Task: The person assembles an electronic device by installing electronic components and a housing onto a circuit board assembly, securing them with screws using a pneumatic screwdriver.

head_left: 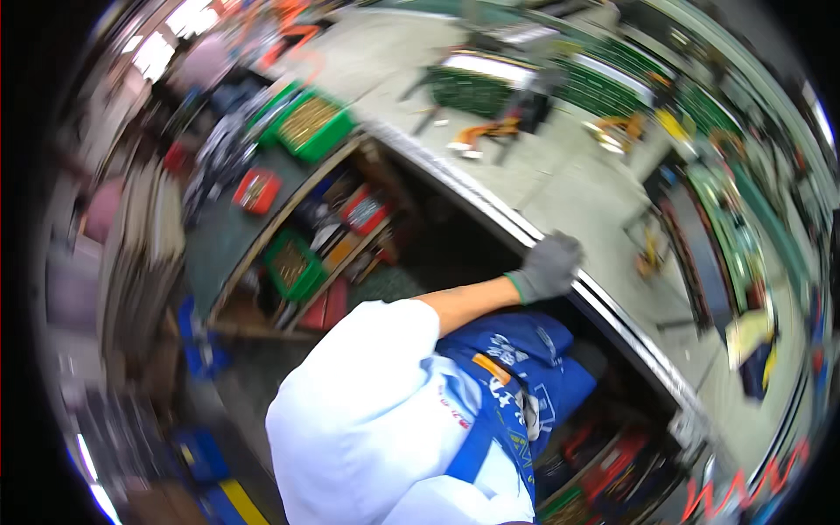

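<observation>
Well, left hand: not in sight.
Right hand [549, 267]: gloved grey, fingers curled over the desk edge [490, 206].
Green bins [313, 125]: far left of it.
Red box [257, 190]: below those.

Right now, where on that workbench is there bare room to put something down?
The pale benchtop lies bare between the gloved hand on its metal edge and the orange tool farther back. The side shelves are crowded: green bins and a red tray on top, boxes packed below.
</observation>
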`<state>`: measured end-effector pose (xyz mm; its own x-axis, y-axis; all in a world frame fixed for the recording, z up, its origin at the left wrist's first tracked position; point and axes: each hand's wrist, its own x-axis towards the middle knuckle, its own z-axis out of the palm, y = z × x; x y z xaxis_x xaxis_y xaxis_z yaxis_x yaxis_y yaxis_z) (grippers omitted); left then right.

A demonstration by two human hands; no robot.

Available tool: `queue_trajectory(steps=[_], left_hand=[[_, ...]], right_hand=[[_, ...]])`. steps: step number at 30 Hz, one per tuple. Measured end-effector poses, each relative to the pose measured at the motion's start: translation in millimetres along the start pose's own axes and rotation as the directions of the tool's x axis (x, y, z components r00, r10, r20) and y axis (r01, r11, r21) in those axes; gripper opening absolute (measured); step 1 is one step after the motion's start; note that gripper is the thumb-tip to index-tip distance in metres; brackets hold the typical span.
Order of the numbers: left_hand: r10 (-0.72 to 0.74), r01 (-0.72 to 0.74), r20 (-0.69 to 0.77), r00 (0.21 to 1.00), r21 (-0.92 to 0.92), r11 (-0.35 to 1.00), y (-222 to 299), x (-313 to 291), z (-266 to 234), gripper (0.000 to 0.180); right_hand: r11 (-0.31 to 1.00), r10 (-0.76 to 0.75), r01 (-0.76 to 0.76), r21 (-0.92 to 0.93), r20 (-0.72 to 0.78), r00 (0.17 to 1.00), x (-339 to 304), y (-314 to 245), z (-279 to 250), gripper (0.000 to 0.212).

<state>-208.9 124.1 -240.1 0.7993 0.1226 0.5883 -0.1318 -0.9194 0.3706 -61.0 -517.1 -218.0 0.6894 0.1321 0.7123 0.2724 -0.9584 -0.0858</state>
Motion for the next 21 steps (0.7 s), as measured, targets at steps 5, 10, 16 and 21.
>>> queue_trajectory(steps=[5, 10, 16, 21], left_hand=[[-0.113, 0.124, -0.134, 0.984, 0.077, 0.989, 2, -8, -17, 0.024], [-0.157, 0.164, -0.089, 0.984, 0.083, 0.983, -3, -9, -13, 0.027], [-0.139, 0.139, -0.067, 0.988, 0.005, 0.99, -5, 6, -5, 0.029], [-0.177, 0.178, -0.095, 0.98, 0.002, 0.984, -12, -6, -15, 0.029]], right_hand=[[0.999, -0.015, 0.003, 0.039, 0.326, 0.945, 127, -86, 107, 0.038], [0.989, 0.123, -0.04, -0.142, 0.642, 0.757, 107, -135, 77, 0.05], [0.888, 0.434, -0.028, -0.458, 0.818, 0.378, -6, -159, -55, 0.064], [0.77, 0.626, 0.14, -0.622, 0.779, 0.019, -43, -170, -104, 0.077]])
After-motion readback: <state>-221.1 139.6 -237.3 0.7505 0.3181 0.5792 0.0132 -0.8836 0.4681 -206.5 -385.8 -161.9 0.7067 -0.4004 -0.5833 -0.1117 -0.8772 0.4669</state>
